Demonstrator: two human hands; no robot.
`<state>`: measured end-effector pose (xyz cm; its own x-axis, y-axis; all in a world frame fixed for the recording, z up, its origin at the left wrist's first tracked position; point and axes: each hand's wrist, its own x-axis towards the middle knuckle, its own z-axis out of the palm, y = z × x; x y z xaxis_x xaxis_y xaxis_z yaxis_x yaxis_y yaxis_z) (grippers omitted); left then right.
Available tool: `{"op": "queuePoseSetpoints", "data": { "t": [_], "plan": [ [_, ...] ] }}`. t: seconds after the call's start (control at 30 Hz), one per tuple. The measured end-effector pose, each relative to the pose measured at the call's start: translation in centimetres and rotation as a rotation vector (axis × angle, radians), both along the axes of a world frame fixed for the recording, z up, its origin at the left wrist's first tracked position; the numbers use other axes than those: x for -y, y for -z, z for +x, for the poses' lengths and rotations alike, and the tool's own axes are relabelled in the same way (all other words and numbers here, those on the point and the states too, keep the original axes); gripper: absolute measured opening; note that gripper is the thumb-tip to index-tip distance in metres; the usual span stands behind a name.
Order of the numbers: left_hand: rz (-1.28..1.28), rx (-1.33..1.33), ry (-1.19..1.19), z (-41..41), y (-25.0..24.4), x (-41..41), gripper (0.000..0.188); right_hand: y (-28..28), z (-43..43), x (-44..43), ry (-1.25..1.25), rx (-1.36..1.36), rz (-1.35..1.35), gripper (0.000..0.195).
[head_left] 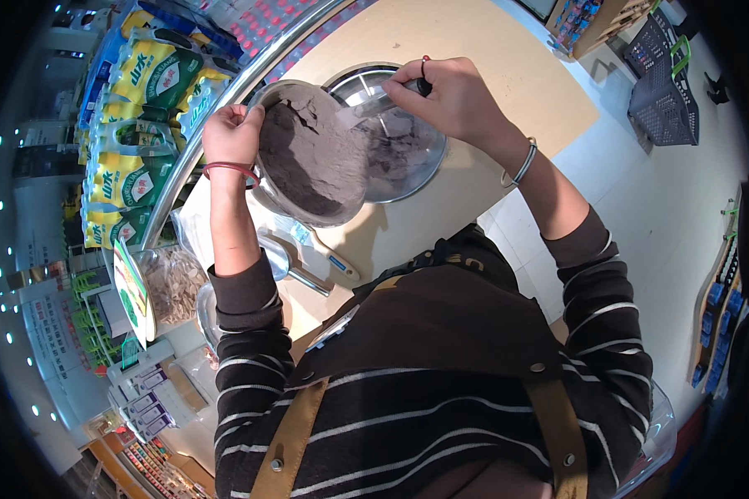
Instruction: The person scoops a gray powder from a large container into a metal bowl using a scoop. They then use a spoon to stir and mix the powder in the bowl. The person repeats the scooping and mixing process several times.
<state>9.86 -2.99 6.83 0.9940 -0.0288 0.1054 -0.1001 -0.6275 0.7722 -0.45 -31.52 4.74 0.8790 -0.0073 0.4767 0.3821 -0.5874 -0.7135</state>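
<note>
My left hand [233, 138] grips the rim of a round metal bowl [308, 218] filled with greyish-purple powder [324, 153], its thumb over the edge. The bowl is tilted and overlaps a wider metal bowl [434, 163] on the table, which has the same powder in it. Pinched in the fingers of my right hand [443, 93] is the dark handle of a metal scoop or spatula [374, 107]; its powdery end meets the powder at the right rim of the tilted bowl. Its exact shape cannot be told.
Near my left forearm lie a metal scoop [309, 280], a brush with a pale handle [337, 259] and a clear bag of dried slices [175, 284]. A metal rail [225, 103] curves along the table [505, 56]. Packs of bottles [131, 181] stand beyond it; grey baskets [665, 106] stand right.
</note>
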Motion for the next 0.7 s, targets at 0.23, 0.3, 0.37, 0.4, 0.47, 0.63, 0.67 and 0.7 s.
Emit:
{"op": "queuePoseSetpoints", "data": {
  "t": [0.23, 0.3, 0.37, 0.4, 0.47, 0.63, 0.67, 0.7],
  "plan": [
    [0.107, 0.027, 0.030, 0.3, 0.1, 0.4, 0.023, 1.0, -0.2, -2.6, -0.079, -0.237, -0.031, 0.022],
    [0.085, 0.015, 0.032, 0.3, 0.2, 0.1, 0.023, 0.2, -0.6, -1.6, -0.036, -0.246, -0.045, 0.021],
    [0.042, -0.008, 0.028, 0.0, 0.1, 0.1, 0.024, -0.2, -0.6, -0.5, 0.020, -0.174, -0.082, 0.021],
    [0.025, -0.012, 0.039, 0.3, 0.5, 0.0, 0.023, -0.1, -0.6, 0.1, -0.008, -0.053, -0.049, 0.022],
    [0.047, 0.002, 0.041, 0.6, 0.7, -0.2, 0.023, -0.8, -0.7, -0.3, 0.002, -0.084, -0.005, 0.023],
    [0.042, -0.009, 0.054, 0.4, -0.2, 0.8, 0.022, -0.1, -1.4, -3.6, -0.099, -0.171, -0.023, 0.028],
    [0.069, 0.015, 0.048, 0.5, 0.0, 0.8, 0.021, 0.0, -1.3, -3.5, -0.135, -0.277, -0.030, 0.025],
    [0.065, 0.017, 0.047, 0.5, -0.1, 0.7, 0.021, 0.2, -1.1, -3.2, -0.112, -0.249, -0.022, 0.025]
  ]
}}
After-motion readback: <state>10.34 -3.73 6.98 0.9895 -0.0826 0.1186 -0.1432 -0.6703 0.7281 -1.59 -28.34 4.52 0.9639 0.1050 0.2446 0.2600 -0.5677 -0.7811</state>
